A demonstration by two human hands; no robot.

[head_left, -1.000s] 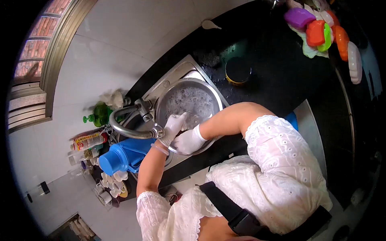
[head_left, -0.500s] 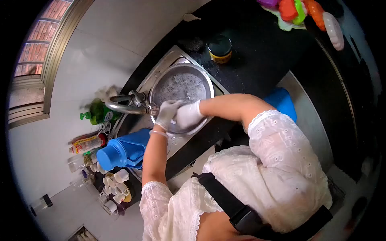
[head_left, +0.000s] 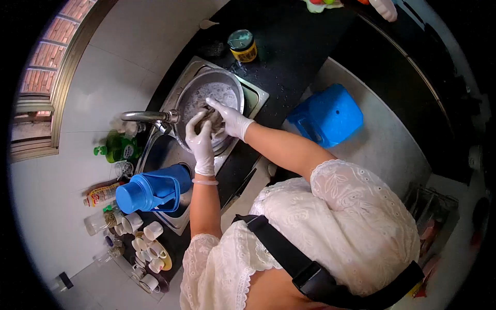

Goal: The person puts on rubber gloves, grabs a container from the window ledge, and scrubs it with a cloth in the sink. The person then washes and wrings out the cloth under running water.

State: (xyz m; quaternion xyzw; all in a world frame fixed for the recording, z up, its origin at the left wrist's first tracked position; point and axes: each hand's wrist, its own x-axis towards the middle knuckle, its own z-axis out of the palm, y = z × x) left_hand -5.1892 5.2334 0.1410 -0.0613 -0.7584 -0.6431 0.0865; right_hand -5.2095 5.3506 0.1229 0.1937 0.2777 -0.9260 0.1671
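My left hand (head_left: 201, 142), in a wet white glove with a pale bangle at the wrist, curls its fingers round a crumpled grey-brown cloth (head_left: 213, 121). From the other side my right hand (head_left: 232, 120), gloved too, presses against the same cloth, its index finger stretched along the top. Both hands are over a round metal basin (head_left: 241, 95) set in the sink. Foamy, soapy water (head_left: 219, 90) fills the basin. The tap (head_left: 150, 117) reaches over its left rim. Part of the cloth is hidden behind my fingers.
A blue thermos jug (head_left: 150, 192) lies in the sink at left, near a green soap bottle (head_left: 121, 146). White cups (head_left: 153, 231) stand at lower left. A dark-lidded jar (head_left: 243, 46) is on the black counter (head_left: 289, 51). A blue plastic container (head_left: 330, 116) sits lower right.
Both hands have risen from the basin's near edge towards its middle, and the cloth now shows between them. My view has shifted, so the blue container on the right shows more fully.
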